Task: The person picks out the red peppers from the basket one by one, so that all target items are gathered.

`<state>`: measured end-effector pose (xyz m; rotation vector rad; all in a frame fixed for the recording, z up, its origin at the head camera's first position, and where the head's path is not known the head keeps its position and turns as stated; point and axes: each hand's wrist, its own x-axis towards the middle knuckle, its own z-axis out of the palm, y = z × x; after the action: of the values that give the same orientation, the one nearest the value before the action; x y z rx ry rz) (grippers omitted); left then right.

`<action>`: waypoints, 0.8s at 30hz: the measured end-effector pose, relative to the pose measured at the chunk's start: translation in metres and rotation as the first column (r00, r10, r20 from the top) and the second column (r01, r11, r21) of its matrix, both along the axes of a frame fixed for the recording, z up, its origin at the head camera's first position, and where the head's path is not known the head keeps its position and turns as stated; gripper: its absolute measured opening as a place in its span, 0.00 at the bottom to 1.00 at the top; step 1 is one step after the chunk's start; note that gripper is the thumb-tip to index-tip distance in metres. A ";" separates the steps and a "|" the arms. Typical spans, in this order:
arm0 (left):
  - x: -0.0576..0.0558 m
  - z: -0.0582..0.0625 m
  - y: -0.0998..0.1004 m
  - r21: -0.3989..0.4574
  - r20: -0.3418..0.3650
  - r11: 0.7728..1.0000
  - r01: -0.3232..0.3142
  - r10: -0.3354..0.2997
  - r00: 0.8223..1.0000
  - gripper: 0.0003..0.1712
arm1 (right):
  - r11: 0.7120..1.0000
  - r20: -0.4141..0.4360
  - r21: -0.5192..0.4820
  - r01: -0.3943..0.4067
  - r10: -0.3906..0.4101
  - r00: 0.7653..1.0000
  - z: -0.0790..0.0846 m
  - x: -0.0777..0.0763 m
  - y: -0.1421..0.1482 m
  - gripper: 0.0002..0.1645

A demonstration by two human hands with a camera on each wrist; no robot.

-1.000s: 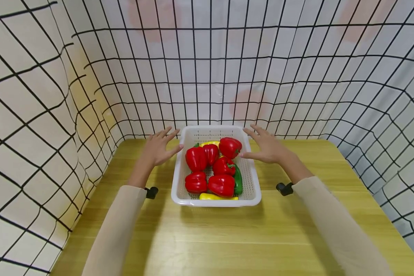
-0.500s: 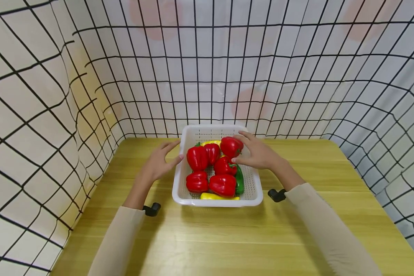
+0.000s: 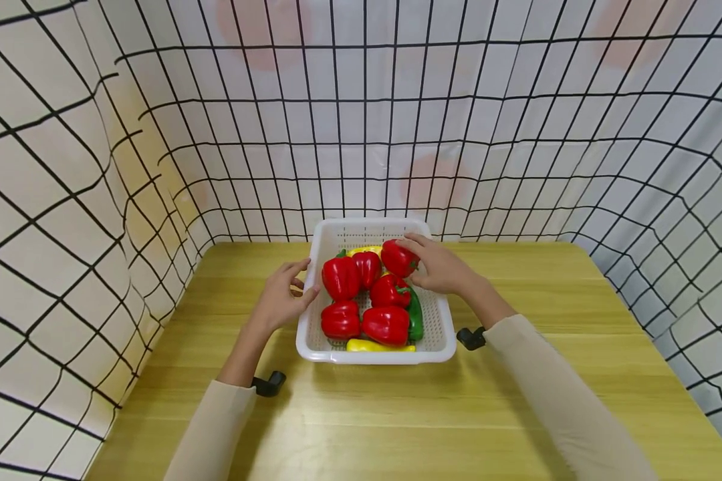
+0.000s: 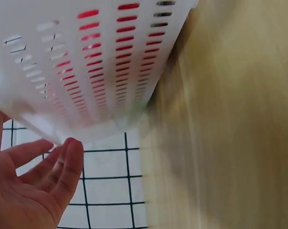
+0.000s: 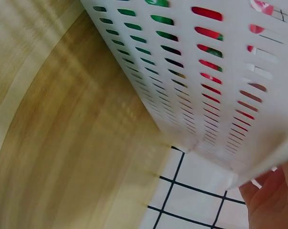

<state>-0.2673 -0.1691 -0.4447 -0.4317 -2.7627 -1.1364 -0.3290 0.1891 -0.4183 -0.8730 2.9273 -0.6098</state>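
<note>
A black wire grid (image 3: 364, 142) stands around three sides, cut off at the top; behind it, pale sheeting (image 3: 523, 73) carries faint pink and yellow patches too blurred to make out. The wooden surface (image 3: 361, 421) runs out of view at the bottom. On it sits a white basket (image 3: 374, 357), slotted along its sides. Two beige sleeves (image 3: 562, 394) leave the view below.

The left hand (image 3: 283, 297) is at the basket's left rim, fingers loosely bent and spread from the thumb, holding nothing. The right hand (image 3: 442, 267) reaches over the right rim, its fingers partly spread over the far-right red pepper (image 3: 397, 259); whether they grip it I cannot tell, as the rim hides them from the right wrist camera.

Five more red peppers (image 3: 386, 325) fill the basket's middle. A green pepper (image 3: 417, 317) is half hidden at their right. Yellow pieces (image 3: 380, 346) show at the near and far ends, the far one mostly covered.
</note>
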 end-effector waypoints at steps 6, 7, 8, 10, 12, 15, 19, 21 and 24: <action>0.003 -0.004 0.005 0.027 -0.034 0.999 -0.035 0.036 0.999 0.33 | 0.999 0.026 0.025 0.030 -0.030 0.999 -0.005 -0.002 -0.005 0.50; 0.003 -0.004 0.007 0.043 -0.032 0.998 -0.042 0.043 0.999 0.33 | 0.999 0.029 0.027 0.034 -0.035 0.999 -0.005 -0.003 -0.006 0.51; 0.005 -0.005 0.008 0.061 -0.028 0.997 -0.050 0.052 0.998 0.33 | 0.999 0.032 0.030 0.036 -0.037 0.999 -0.006 -0.003 -0.008 0.51; 0.006 -0.006 0.011 0.085 -0.015 0.994 -0.069 0.071 0.997 0.33 | 0.999 0.039 0.028 0.032 -0.033 0.999 -0.007 -0.005 -0.010 0.51; 0.008 -0.007 0.014 0.103 0.001 0.991 -0.087 0.087 0.996 0.33 | 0.999 0.043 0.032 0.030 -0.031 0.999 -0.008 -0.007 -0.013 0.50; 0.010 -0.008 0.017 0.108 0.014 0.988 -0.110 0.109 0.994 0.33 | 0.999 0.048 0.037 0.026 -0.028 0.998 -0.010 -0.010 -0.017 0.50; 0.012 -0.008 0.019 0.125 0.023 0.985 -0.120 0.118 0.993 0.32 | 0.998 0.039 0.052 0.044 -0.047 0.998 -0.012 -0.012 -0.022 0.50; 0.012 -0.008 0.019 0.132 0.028 0.984 -0.119 0.116 0.993 0.32 | 0.996 0.020 0.073 0.055 -0.056 0.998 -0.013 -0.013 -0.024 0.49; 0.013 -0.008 0.018 0.134 0.030 0.984 -0.118 0.115 0.993 0.32 | 0.993 -0.021 0.101 0.064 -0.062 0.998 -0.014 -0.014 -0.027 0.49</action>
<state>-0.2548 -0.1506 -0.4529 -0.2400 -2.6676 -1.2973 -0.3434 0.1621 -0.4325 -0.7818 2.9812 -0.4531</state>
